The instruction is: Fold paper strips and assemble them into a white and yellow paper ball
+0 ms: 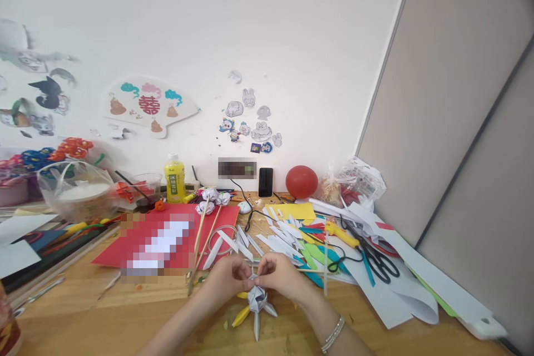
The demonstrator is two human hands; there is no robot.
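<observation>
Both hands meet at the front middle of the table over a folded paper flower (257, 299), white in the centre with white and yellow pointed petals. My left hand (233, 278) pinches its upper edge from the left. From the right, my right hand (277, 277) pinches the same edge, fingertips nearly touching the left ones. The fingers hide part of the flower's far side. Just beyond the hands lie loose folded white paper strips (227, 240). A bracelet circles my right wrist.
A red sheet (108, 253) and paper roses on sticks (209, 196) lie left. Right are coloured paper pieces (311, 256), a yellow glue gun (342, 233), black scissors (381, 264) and white sheets (390, 300). Behind stand a yellow bottle (175, 181), a phone (266, 182) and a red balloon (301, 182).
</observation>
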